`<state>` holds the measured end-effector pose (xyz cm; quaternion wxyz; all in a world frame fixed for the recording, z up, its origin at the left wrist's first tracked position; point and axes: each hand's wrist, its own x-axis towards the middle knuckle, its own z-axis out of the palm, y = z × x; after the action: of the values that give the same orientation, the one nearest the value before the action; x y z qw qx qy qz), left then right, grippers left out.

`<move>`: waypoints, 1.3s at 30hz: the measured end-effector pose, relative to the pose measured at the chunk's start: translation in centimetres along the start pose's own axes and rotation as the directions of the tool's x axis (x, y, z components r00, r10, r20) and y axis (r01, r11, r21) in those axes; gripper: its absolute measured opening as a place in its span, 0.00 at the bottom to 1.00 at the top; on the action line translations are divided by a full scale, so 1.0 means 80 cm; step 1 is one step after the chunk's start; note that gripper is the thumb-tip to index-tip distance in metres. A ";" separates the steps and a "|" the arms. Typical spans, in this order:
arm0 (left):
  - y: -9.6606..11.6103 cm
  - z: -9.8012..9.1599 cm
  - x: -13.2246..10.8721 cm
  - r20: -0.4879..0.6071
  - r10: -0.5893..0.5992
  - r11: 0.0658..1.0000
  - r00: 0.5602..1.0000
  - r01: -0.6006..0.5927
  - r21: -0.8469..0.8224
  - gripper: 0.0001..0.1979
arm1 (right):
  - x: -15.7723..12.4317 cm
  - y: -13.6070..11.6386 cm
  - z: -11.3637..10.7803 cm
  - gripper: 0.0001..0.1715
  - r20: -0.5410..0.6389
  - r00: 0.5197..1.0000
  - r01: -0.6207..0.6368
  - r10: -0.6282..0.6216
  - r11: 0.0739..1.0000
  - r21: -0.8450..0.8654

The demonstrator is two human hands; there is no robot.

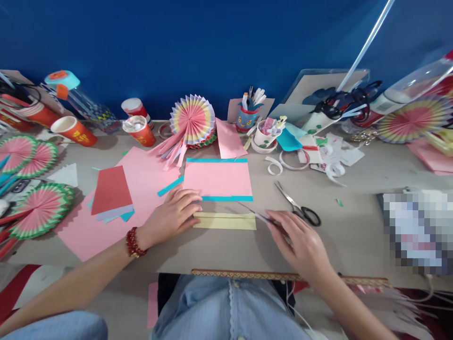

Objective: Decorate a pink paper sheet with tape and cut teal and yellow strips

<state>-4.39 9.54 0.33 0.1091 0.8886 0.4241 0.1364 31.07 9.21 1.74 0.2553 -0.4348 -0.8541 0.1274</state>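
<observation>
A folded pale yellow paper strip (224, 222) lies near the table's front edge. My left hand (177, 210) rests at its left end, fingers pressed together on the paper. In my right hand (295, 238) is a slim pointed tool (260, 216), its tip reaching left over the strip's right end; its handle is hidden by my fingers. Just behind the strip is a pink sheet (217, 178) with blue bands along its front and back edges. A narrow blue strip (170, 186) lies left of it. Scissors with black handles (299, 205) lie partly open beyond my right hand.
A large pink sheet (141, 170) and red paper (112, 191) lie at left. Along the back stand a pleated paper fan (192, 120), orange cups (138, 131) and a pen holder (247, 118). White scraps (341, 151) lie at back right, a pixelated item (417, 231) at far right.
</observation>
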 end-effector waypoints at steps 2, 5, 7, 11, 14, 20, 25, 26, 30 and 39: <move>0.008 -0.001 0.004 0.004 -0.003 0.999 1.000 0.003 0.040 0.07 | -0.004 0.003 0.001 0.15 -0.010 1.000 -0.029 0.029 1.000 0.002; 0.016 -0.005 0.008 -0.002 -0.012 0.999 1.000 0.012 0.036 0.08 | -0.007 0.004 0.004 0.15 -0.006 0.997 -0.079 0.079 0.996 0.028; 0.021 -0.008 0.009 0.005 -0.017 1.000 1.000 0.017 -0.001 0.08 | -0.006 0.004 0.005 0.16 0.022 0.994 -0.109 0.108 0.993 0.052; 0.028 -0.014 0.011 0.034 -0.046 0.996 0.998 0.048 -0.072 0.07 | 0.004 0.002 0.015 0.18 0.090 0.985 -0.153 0.148 0.986 0.060; 0.030 -0.015 0.012 0.039 -0.082 0.992 0.996 0.086 -0.092 0.08 | 0.009 0.000 0.024 0.10 0.154 0.975 -0.171 0.158 0.983 0.072; 0.027 -0.012 0.014 -0.018 -0.135 0.969 0.991 0.129 -0.211 0.07 | 0.011 -0.001 0.022 0.12 0.194 0.971 -0.159 0.141 0.984 0.079; 0.007 -0.022 0.036 -0.113 -0.185 0.957 0.976 0.153 -0.247 0.09 | 0.011 0.002 0.016 0.13 0.185 0.976 -0.138 0.119 0.985 0.098; -0.002 -0.026 0.042 -0.150 -0.213 0.957 0.966 0.175 -0.231 0.09 | 0.010 0.002 0.016 0.14 0.184 0.977 -0.133 0.112 0.985 0.106; -0.047 -0.037 0.066 -0.299 -0.316 0.948 0.900 0.305 -0.086 0.11 | 0.004 0.003 0.013 0.14 0.203 0.976 -0.116 0.079 0.977 0.177; -0.073 -0.018 0.069 -0.219 -0.193 0.958 0.956 0.232 0.171 0.12 | -0.002 -0.006 0.007 0.09 0.260 0.961 -0.152 0.095 0.966 0.210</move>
<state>-5.76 17.54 0.71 -0.0073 0.8257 0.5377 0.1703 30.51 8.79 1.43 0.1864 -0.4361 -0.8300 0.2935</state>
